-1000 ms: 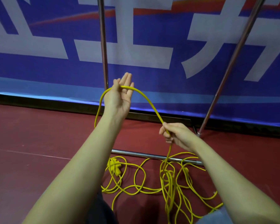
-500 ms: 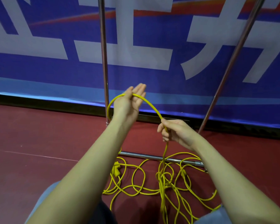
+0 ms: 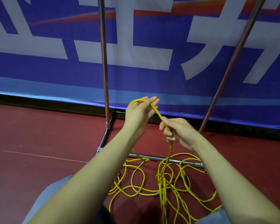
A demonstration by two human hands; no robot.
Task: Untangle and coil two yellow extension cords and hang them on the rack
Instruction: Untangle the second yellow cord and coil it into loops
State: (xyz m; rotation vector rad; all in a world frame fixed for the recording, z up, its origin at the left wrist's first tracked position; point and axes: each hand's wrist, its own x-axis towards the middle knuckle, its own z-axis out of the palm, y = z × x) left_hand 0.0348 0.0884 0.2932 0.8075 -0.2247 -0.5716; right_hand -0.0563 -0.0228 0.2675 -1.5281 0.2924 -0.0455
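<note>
Blue banner with white lettering fills the background, dark red floor below it. Chrome rack stands in front: one upright post, one slanted post, a low bar near the floor. Yellow cords lie mostly in a loose tangled heap on the floor, just in front of and partly across the low bar; nothing visible on the rack, whose upper part is out of frame. One strand rises from the heap through the right hand, which is clenched around it, then arcs over to the left hand. Left hand has fingers mostly straight, cord draped over them, thumb apparently pressing it; firm grip or not, cannot tell. Step looks like forming an early loop, task barely begun. To do it well: let the cord slide through the right fist to feel for knots, keep loops even, lay each beside the last on the left palm, stop and clear crossings before pulling tight.
</note>
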